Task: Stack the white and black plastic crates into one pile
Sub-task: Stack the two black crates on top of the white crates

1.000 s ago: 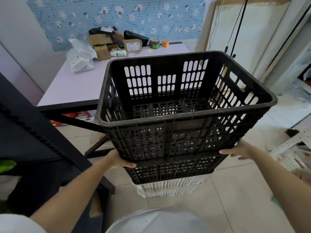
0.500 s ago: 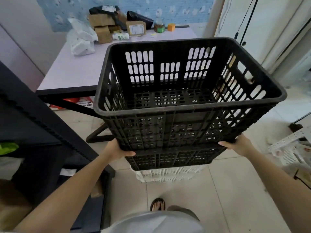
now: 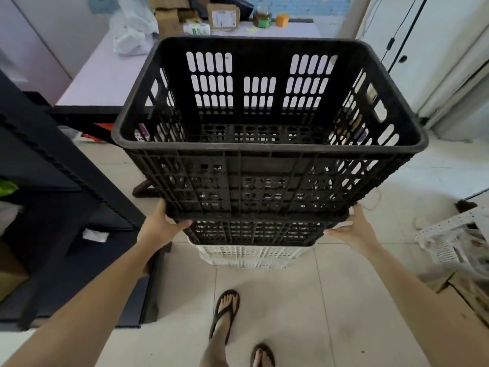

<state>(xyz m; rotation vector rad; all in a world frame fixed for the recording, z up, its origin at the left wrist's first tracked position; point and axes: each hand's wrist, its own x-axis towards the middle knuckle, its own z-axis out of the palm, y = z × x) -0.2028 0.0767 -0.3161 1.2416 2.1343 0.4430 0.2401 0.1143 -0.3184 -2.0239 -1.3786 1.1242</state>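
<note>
A large black slotted crate (image 3: pixel 267 152) fills the middle of the head view, empty inside. It sits nested in a second black crate (image 3: pixel 254 231), of which only a lower band shows. Under that, a white crate (image 3: pixel 251 256) stands on the tiled floor. My left hand (image 3: pixel 161 226) grips the top crate's lower left corner. My right hand (image 3: pixel 354 229) holds its lower right corner, fingers against the side. The pile's far side is hidden by the top crate.
A dark shelf frame (image 3: pixel 60 165) stands close on the left. Behind the pile is a pale table (image 3: pixel 105 78) with boxes and bags. White broken plastic pieces and cardboard (image 3: pixel 455 239) lie at the right. My sandalled feet (image 3: pixel 227 311) stand just behind the pile.
The view has tilted downward and my feet have come into sight. The top crate has sunk lower into the black crate beneath it. Both hands stay at its bottom corners.
</note>
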